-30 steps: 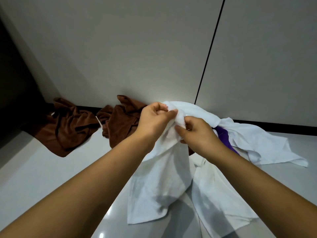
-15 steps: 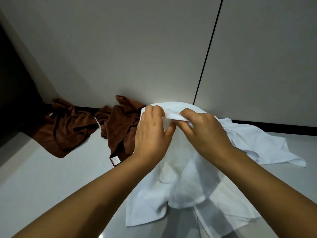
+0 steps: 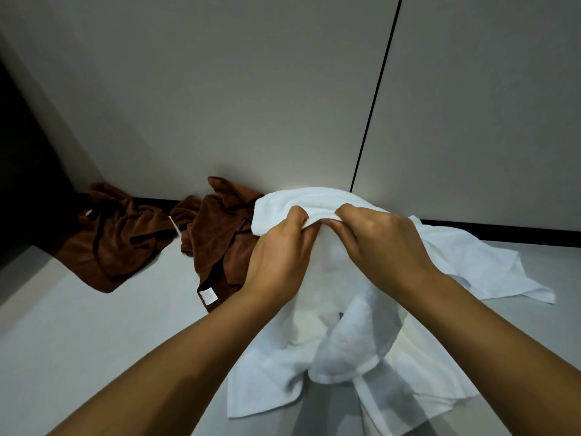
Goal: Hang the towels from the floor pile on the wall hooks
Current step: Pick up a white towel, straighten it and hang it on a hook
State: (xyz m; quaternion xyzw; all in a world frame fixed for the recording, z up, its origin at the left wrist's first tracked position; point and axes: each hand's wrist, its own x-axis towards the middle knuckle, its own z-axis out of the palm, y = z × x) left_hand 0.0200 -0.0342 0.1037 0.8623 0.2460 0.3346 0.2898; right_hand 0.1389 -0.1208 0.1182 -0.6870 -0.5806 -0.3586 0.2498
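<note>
Head view: left hand (image 3: 276, 259) and right hand (image 3: 380, 243) are pinching a white terry towel (image 3: 342, 347), fingers clamped on its top fold; its dangling tail is risking snagging other white towels (image 3: 490, 272) underneath.

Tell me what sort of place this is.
Probably a bathroom or changing area, though no fixtures show. Pointers: smooth pale wall panels with a dark seam, a glossy light floor, and brown towels and white towels heaped against the wall.

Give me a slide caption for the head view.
Both hands, left and right, grip a white towel above the floor pile; brown towels lie by the wall.
</note>
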